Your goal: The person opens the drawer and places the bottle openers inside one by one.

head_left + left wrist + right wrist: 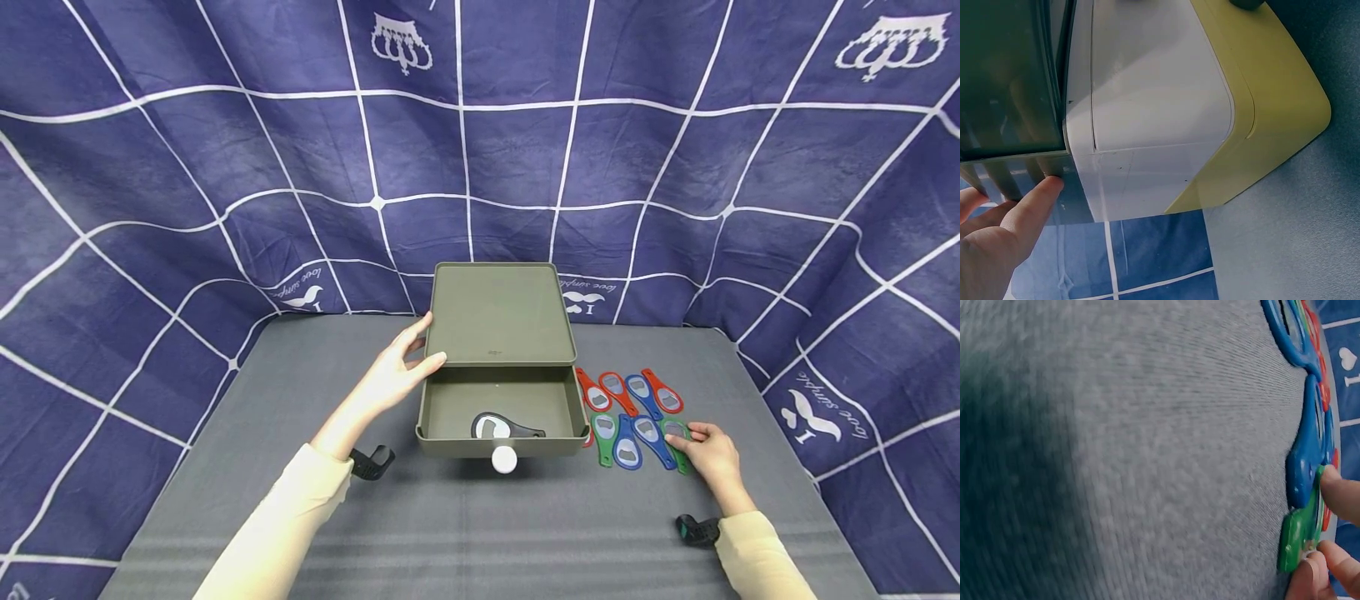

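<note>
On the surface (540,533) I note an olive box (501,312) toward the far edge, spread left grip (390,375) touching it; blue opener (660,451) just beside green opener (677,430), toward right edge, pinched in right grip (712,454), thumb opposing fingers.

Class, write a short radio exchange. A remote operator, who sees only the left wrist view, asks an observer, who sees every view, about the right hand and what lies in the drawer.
Operator: My view misses the right hand. What is it touching?
Observer: A green bottle opener, beside a blue one.
Operator: I can't see into the drawer either. What lies inside?
Observer: A black bottle opener, lying near the front wall.
</note>
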Action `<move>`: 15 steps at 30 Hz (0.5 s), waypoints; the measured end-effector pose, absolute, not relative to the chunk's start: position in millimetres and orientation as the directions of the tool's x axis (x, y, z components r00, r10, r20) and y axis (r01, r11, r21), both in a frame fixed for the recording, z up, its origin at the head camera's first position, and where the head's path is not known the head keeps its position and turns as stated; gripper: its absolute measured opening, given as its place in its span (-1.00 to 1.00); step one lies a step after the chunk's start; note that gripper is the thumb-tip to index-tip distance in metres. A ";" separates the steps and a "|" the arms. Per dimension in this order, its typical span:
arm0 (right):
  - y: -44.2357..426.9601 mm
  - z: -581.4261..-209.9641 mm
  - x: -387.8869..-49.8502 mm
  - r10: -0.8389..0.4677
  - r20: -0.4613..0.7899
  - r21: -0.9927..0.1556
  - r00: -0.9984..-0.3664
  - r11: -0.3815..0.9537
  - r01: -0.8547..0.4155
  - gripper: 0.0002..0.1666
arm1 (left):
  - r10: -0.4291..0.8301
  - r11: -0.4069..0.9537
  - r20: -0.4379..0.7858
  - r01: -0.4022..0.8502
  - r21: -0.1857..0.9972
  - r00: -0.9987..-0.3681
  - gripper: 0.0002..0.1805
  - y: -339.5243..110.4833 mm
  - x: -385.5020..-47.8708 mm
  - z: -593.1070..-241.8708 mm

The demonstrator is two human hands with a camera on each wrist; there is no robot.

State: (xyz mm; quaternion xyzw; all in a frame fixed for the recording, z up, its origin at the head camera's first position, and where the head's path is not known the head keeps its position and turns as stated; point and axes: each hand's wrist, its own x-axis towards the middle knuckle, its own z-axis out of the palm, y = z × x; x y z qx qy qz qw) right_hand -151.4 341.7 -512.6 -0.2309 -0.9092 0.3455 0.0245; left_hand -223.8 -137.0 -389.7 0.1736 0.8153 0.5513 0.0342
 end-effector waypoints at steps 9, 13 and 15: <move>332.8 -510.5 -152.1 0.477 -0.121 -0.614 -0.870 0.653 0.443 -0.30 | 0.312 0.342 0.135 0.244 0.907 -0.940 -0.19 -136.6 -225.6 -392.6; 330.5 -506.9 -151.6 0.484 -0.129 -0.587 -0.865 0.666 0.460 -0.29 | 0.312 0.343 0.138 0.247 0.906 -0.940 -0.19 -136.5 -225.8 -392.7; 330.3 -505.1 -151.6 0.487 -0.146 -0.577 -0.861 0.665 0.474 -0.28 | 0.311 0.343 0.140 0.249 0.906 -0.940 -0.19 -136.6 -225.8 -392.6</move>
